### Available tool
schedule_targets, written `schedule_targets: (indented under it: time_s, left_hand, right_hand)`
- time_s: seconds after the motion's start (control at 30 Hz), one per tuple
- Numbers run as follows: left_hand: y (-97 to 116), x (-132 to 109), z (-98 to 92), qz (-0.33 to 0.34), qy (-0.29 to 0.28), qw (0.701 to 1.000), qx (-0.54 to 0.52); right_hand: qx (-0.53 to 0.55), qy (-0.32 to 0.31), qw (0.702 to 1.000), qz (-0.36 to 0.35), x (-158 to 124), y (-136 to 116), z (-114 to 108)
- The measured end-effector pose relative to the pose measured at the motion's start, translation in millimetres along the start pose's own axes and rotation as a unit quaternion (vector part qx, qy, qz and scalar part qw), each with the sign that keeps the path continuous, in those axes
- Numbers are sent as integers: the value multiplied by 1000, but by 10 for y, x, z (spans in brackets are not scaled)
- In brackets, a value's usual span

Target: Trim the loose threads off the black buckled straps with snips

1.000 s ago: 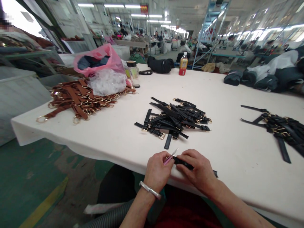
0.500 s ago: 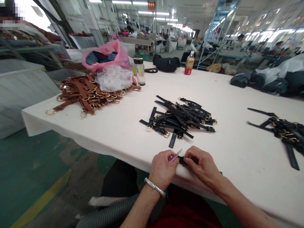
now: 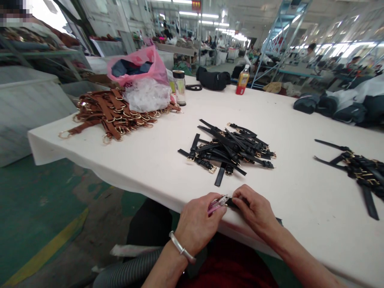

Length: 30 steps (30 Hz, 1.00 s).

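Black strap [image 3: 230,203] lies low in the head view, at the near edge of the white-covered table [image 3: 288,132], its middle mostly hidden under the right hand [image 3: 255,208] and a dark end showing [image 3: 279,221] beyond that hand's far side. The right hand pinches the strap between thumb and fingertips in a narrow grip. The left hand [image 3: 199,222], with a silver bangle [image 3: 181,249] at its wrist, has its fingers closed around a small pink-handled cutting tool [image 3: 218,204], metal blades pointing toward the strap's near end; whether those fingers also hold the strap, I cannot tell. No lettering can be made out on strap or tool. Just past the hands sits a loose pile of black straps [image 3: 229,146] with gold-coloured buckles, and a second black pile [image 3: 364,170] lies at the right edge. To the left are brown straps [image 3: 105,114] with gold-coloured rings, beside a pink bag [image 3: 141,68], clear plastic [image 3: 148,96] and a dark-lidded jar [image 3: 180,89]. Near the table's far edge stands a drink bottle [image 3: 242,81] with a yellow and red label, its print too small to read. Dark bundles [image 3: 330,107] at the right carry small pale marks, too blurred to name as a brand. Overhead, a red sign [image 3: 196,5] shows yellowish characters that are not legible.
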<state>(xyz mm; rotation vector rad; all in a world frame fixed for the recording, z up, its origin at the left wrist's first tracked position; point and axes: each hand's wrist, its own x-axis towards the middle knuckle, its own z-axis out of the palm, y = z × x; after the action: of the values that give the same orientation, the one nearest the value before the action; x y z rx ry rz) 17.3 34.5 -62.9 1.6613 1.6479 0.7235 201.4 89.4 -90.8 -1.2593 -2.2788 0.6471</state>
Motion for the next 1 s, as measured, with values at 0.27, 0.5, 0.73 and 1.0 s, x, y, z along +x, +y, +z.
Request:
schedule_targets:
  time_s: [0.27,0.5,0.73,1.0]
  left_hand:
    - [-64,-102,-29,66,-31,979,189]
    - [-85,-74,20,80,-36,972,217]
    - [-86,-36,-5,90,-54,970,218]
    - [-85,23,-42,93,-67,974,196]
  right_hand:
    - [25,9,1000,-10,24,8,29]
    - [35,3,999,-2,32,-14,24]
    - [58,-9,998,-16,26,-22,21]
    - [95,-24,995,-31,-1,-32,-4]
